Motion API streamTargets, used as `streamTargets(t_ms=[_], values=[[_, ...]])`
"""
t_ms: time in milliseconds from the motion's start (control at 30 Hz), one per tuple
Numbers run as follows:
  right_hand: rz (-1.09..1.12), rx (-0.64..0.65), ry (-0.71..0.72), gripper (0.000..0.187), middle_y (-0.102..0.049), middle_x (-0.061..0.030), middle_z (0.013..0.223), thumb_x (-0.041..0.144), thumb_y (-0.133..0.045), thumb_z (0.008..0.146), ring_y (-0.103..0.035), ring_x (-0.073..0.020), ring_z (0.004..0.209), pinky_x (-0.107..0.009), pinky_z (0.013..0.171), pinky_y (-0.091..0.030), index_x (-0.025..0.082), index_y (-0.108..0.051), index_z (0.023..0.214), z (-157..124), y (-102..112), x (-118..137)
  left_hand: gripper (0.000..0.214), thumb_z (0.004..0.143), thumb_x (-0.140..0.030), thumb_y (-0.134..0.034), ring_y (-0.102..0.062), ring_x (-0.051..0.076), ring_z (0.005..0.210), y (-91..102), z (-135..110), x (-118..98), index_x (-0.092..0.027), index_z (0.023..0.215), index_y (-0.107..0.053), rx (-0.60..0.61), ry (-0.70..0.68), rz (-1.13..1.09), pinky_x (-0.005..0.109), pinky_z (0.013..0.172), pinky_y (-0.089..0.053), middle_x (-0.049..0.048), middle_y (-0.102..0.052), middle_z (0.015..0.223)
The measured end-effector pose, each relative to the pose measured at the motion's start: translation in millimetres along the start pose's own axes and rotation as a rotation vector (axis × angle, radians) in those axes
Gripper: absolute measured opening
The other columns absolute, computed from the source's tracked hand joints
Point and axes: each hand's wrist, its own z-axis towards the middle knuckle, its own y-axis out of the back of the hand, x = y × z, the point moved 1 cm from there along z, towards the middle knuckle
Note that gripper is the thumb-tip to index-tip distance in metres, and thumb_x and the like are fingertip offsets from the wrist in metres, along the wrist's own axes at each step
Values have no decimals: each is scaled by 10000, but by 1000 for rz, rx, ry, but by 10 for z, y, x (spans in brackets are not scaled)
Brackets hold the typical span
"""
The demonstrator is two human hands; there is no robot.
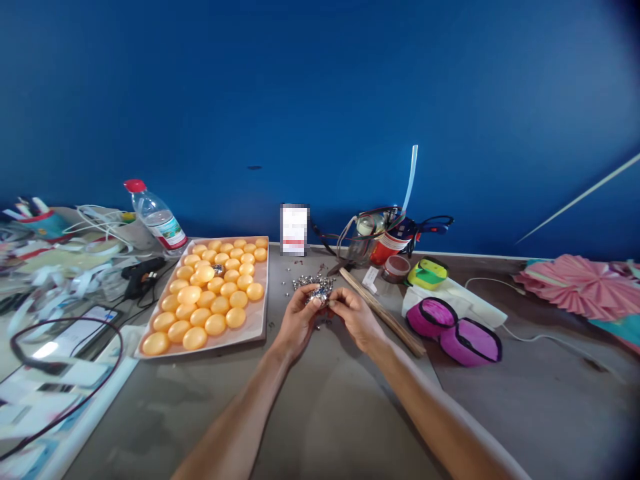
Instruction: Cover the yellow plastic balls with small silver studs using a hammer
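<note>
My left hand is closed around a small ball whose surface is covered with shiny silver pieces like studs or tacks. My right hand meets it from the other side, thumb and fingers pinched together at the ball's edge; whatever lies between them is too small to make out. Just behind the hands spreads a pile of loose silver studs. To the left, a shallow white box holds many orange table-tennis balls. Among these sits one silver-covered ball.
A wooden stick lies right of my hands, near a small round jar and purple fabric cups. Behind the box leans a water bottle. Cables, a phone and a glue gun crowd the left.
</note>
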Motion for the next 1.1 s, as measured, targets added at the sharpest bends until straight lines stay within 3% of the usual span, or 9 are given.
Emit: streamTargets(t_ms=[400,633,733,833,967,1100], values=[[18,-49,-56,172,-508,41,609,295,-637,670,-476,-115,598,-256,592,-382,192,-499,669,-7,-25,-7,305,714,-286,-693,-568,127,717,47,-27,45,-202,982,-576,-19,-7,140,291,689,-461,13,-608,861],[142,36,-67,212,-518,31,623,358,-628,684,-482,-116,548,-259,550,-391,204,-493,738,48,1,87,298,738,-331,-674,-572,119,679,11,20,-15,-182,981,-592,-31,7,-88,266,660,-460,19,-622,802],[-143,-69,52,158,-516,28,592,330,-556,733,-474,-124,520,-275,552,-404,198,-568,820,133,176,47,304,757,-347,-653,-592,124,681,43,44,-62,-181,1004,-590,-93,2,-125,266,664,-472,27,-635,808],[-544,-188,229,131,-638,-37,773,254,-526,735,-574,-188,744,-347,747,-441,197,-612,815,224,379,-57,381,762,-358,-644,-605,128,653,91,63,-106,-207,1099,-551,-106,16,-152,260,629,-479,31,-643,819],[-781,-195,315,184,-666,-90,916,216,-480,765,-600,-219,875,-378,822,-443,178,-627,869,278,508,-196,431,769,-381,-627,-620,137,712,142,83,-140,-207,1147,-515,-100,30,-207,255,650,-488,48,-643,868],[-891,-142,373,212,-658,-113,933,177,-458,789,-602,-223,893,-367,825,-457,161,-629,911,257,470,-262,381,755,-331,-654,-613,115,704,150,94,-138,-206,1092,-527,-126,-4,-170,241,670,-484,47,-645,882]])
